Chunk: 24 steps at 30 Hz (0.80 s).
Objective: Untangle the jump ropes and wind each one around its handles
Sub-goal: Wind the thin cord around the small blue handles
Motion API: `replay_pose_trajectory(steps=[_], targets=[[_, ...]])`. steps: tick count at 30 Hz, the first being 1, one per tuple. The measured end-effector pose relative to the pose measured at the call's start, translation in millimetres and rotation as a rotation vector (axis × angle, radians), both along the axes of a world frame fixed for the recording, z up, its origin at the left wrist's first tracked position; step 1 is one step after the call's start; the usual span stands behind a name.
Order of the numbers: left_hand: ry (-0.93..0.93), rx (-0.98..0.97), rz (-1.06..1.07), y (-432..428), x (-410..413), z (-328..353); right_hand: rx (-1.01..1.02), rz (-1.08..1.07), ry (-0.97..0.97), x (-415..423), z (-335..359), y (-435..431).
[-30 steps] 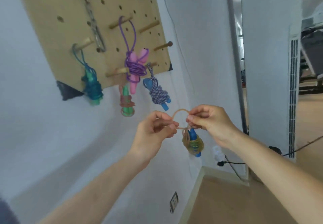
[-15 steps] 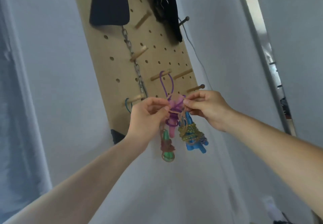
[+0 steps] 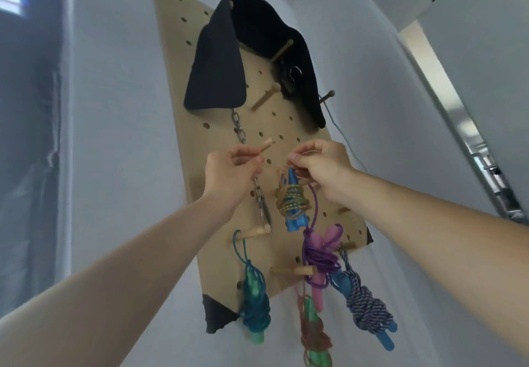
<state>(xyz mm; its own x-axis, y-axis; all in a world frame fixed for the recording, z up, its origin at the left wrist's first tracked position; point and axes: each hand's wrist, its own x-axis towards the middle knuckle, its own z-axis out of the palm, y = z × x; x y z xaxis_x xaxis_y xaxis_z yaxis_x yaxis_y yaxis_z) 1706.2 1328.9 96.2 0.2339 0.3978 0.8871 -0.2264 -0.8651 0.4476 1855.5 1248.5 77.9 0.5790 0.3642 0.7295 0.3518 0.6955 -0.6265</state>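
Pegboard [image 3: 200, 126], pale wood and wall-mounted, fills the middle of the view, with a dark cloth [image 3: 217, 60] draped over its upper pegs. Four wound jump ropes hang below: a teal bundle [image 3: 253, 306], a purple bundle [image 3: 320, 255], a blue-and-white braided bundle [image 3: 366, 312] and a reddish bundle [image 3: 313, 335]. The left hand [image 3: 229, 175] is closed, fingertips pinched on or at the base of a bare wooden peg [image 3: 266, 146]; which cannot be told. The right hand [image 3: 317, 166] pinches the loop end of the yellow wound rope [image 3: 290, 200], whose blue handles hang straight down beneath that hand. The bare peg lies just up and left of the held loop, nearer the left hand, pointing out from the board. Judged from this, hooking the loop over that peg comes next. No containers are in view.
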Motion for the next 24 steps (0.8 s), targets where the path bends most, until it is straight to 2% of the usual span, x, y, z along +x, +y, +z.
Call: replay_pose_trajectory(steps=[10,18,21,24], targets=[[0.047,0.087,0.141,27.7,32.9,40.6,0.013,-0.123,0.052,14.9,40.7,36.0],[0.087,-0.021,0.278,48.1,33.3,41.4,-0.179,-0.136,-0.135,14.6,36.8,41.1],[0.138,-0.056,0.262,47.7,30.1,38.3,-0.274,-0.077,-0.208,10.4,30.2,40.3],[0.175,-0.042,0.236,38.1,22.4,34.4,-0.286,-0.02,-0.206,8.8,24.5,33.9]])
